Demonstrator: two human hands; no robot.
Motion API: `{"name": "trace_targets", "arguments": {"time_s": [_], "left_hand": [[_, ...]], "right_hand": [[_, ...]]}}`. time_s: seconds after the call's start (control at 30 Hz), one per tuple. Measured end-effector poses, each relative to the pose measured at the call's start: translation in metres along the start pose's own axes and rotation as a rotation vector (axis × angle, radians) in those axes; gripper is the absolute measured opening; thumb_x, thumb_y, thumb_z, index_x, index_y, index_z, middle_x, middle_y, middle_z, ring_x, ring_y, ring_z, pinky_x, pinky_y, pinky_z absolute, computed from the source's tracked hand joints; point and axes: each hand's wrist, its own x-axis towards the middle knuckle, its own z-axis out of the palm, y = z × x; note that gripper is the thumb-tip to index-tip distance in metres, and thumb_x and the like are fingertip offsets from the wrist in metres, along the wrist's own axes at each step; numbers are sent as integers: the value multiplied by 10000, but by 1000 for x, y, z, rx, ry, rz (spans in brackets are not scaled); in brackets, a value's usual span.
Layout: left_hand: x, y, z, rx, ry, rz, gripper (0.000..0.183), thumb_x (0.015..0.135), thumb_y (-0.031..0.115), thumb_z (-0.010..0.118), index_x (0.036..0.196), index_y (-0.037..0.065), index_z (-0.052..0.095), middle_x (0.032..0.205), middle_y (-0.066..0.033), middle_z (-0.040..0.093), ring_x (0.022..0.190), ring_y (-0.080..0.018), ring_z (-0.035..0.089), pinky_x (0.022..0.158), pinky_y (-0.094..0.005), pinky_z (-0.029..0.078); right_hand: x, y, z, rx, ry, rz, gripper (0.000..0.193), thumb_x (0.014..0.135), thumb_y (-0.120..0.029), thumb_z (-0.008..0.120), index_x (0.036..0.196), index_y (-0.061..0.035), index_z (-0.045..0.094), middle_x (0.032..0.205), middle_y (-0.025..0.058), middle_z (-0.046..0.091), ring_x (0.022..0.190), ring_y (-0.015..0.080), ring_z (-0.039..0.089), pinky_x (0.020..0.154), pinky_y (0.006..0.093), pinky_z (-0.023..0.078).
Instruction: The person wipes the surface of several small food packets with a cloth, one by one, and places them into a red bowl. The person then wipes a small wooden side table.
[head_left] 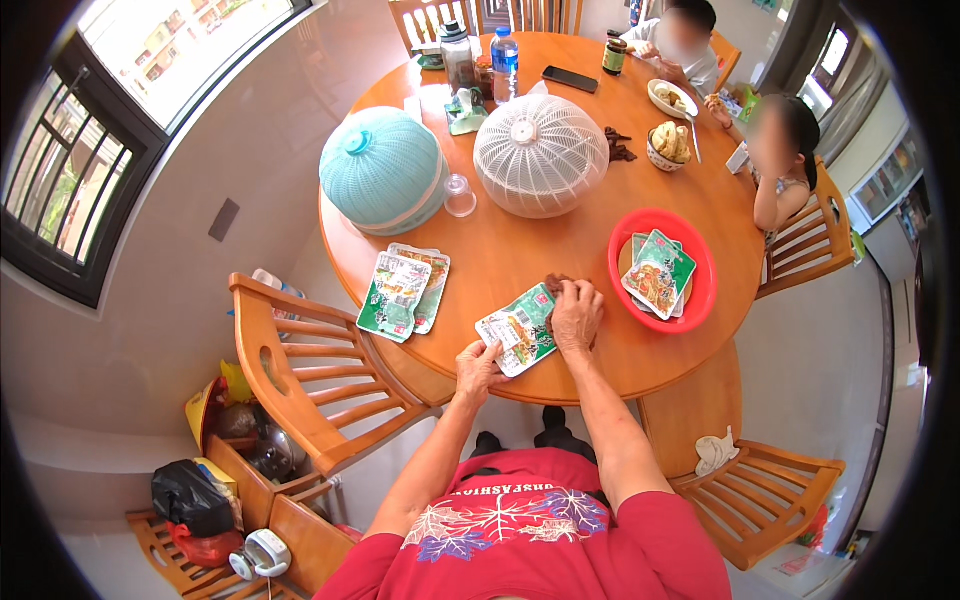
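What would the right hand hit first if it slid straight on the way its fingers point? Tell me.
The right hand points away across the round table. Past a stretch of bare tabletop, the white domed food cover looks like the first thing in line, though the fisheye bend leaves that unsure.

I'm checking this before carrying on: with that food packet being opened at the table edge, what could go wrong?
The green-and-white packet lies near the table rim, pinned by the left hand while the right hand is at its far end, so it might slide off or spill toward the person's lap. Brown pieces under the right hand could scatter onto the table.
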Motion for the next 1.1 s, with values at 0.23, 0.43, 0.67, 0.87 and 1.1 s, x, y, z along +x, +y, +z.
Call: {"name": "trace_targets", "arguments": {"time_s": [0.23,0.43,0.67,0.87,1.1], "left_hand": [[1,-1,-4,-52,-67,-15,354,969,327,494,1158,32,547,985,-103,677,798,-231,701,566,-329,590],[19,-9,-19,-92,-102,14,339,962,364,506,1022,50,619,902,-53,663,718,-138,646,593,-286,537],[42,-19,-39,-267,-64,-39,473,944,522,496,985,67,617,867,-43,644,759,-149,631,580,-299,513],[0,16,-4,-128,-65,-127,464,925,481,551,1126,63,554,955,-116,660,785,-228,675,588,-357,580],[1,10,-6,-17,-113,-61,285,918,248,607,1114,47,557,972,-119,676,792,-271,699,585,-383,601]], "right_hand": [[-30,-43,-1,215,-57,-154,169,798,-119,637,962,-82,624,1072,110,559,1008,352,502,851,452,428],[-72,-67,-27,308,-256,-522,302,778,-95,593,1075,-55,623,1122,91,572,1054,335,493,957,426,399],[-64,-55,-41,725,-510,-382,204,823,-67,546,996,-56,653,994,95,620,972,266,569,908,385,413],[-68,-63,-36,335,-253,-433,264,813,-128,567,1070,-80,604,1166,95,528,1065,316,481,912,422,422],[-75,7,-66,290,-225,-358,337,804,-92,578,1141,-80,590,1169,107,529,1051,341,494,902,417,451]]}}
